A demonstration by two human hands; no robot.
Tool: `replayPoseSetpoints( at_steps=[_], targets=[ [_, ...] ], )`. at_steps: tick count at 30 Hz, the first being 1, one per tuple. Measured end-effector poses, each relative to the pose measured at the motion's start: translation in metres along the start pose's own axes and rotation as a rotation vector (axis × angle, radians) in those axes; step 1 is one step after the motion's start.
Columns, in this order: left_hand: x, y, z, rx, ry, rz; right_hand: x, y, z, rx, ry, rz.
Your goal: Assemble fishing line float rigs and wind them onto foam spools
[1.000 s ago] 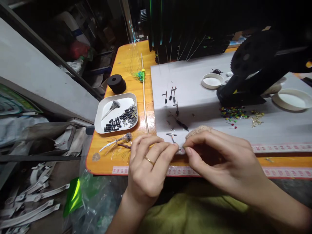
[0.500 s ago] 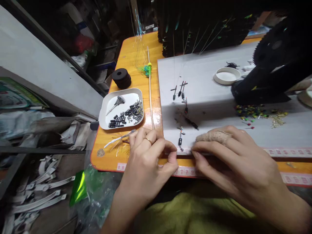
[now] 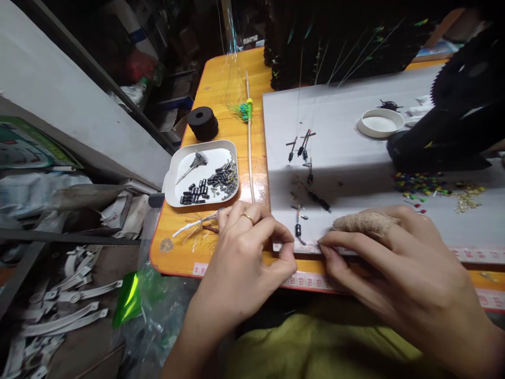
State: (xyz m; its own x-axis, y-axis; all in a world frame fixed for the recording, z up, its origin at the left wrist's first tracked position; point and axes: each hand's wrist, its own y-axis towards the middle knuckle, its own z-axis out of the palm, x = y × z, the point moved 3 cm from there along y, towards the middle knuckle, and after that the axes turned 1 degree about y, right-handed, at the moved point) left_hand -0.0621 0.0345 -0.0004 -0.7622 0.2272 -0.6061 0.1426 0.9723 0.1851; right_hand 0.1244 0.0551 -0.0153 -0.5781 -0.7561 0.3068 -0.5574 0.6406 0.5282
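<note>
My left hand [image 3: 248, 252], with a ring on one finger, is pinched closed at the front edge of the white board [image 3: 339, 126]. My right hand [image 3: 382, 263] is also pinched closed there, a short way to the right; cloth tape [image 3: 365, 223] wraps one of its fingers. Whatever the fingertips hold is too fine to make out. Between and just beyond the hands lies a small rig with a black cylinder [image 3: 298, 230] and a short crosspiece. Several similar small black pieces [image 3: 310, 179] lie farther up the board.
Left on the orange table [image 3: 215, 95] stand a white tray [image 3: 168, 181] of small black cylinders and a black spool [image 3: 202, 123]. A thin rod [image 3: 250, 152] lies alongside the board. Right are colored beads [image 3: 420, 184], a round white dish [image 3: 381, 124] and a dark stand [image 3: 437, 142].
The whole scene has shifted slightly right in the picture as the camera turned. Both hands keep their pinch at nearly the same places on the board edge.
</note>
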Motion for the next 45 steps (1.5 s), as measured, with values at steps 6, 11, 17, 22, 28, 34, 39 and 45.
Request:
replayPoseSetpoints(
  at_steps=[6, 11, 17, 22, 28, 34, 39, 45],
  targets=[
    [0.006, 0.002, 0.000, -0.001, -0.046, -0.012, 0.000, 0.000, 0.000, -0.010, -0.014, 0.008],
    [0.008, 0.000, 0.004, -0.023, -0.042, 0.007, 0.002, 0.000, 0.000, -0.023, -0.029, 0.027],
    [0.008, -0.003, 0.007, -0.080, -0.015, 0.049, 0.002, -0.001, -0.002, -0.043, -0.050, 0.036],
    [0.008, -0.004, 0.006, -0.115, -0.019, 0.073, 0.001, -0.005, -0.004, -0.053, -0.066, 0.074],
    [0.009, -0.004, 0.008, -0.110, -0.016, 0.059, -0.001, -0.008, -0.007, -0.059, -0.083, 0.096],
    [0.007, -0.004, 0.008, -0.121, -0.003, 0.056, -0.002, -0.008, -0.008, -0.029, -0.088, 0.120],
    [0.007, -0.002, 0.008, -0.140, 0.000, 0.062, -0.001, -0.010, -0.008, -0.029, -0.099, 0.141],
    [0.007, -0.001, 0.007, -0.117, 0.003, 0.030, -0.002, -0.012, -0.007, -0.004, -0.062, 0.141]
  ],
)
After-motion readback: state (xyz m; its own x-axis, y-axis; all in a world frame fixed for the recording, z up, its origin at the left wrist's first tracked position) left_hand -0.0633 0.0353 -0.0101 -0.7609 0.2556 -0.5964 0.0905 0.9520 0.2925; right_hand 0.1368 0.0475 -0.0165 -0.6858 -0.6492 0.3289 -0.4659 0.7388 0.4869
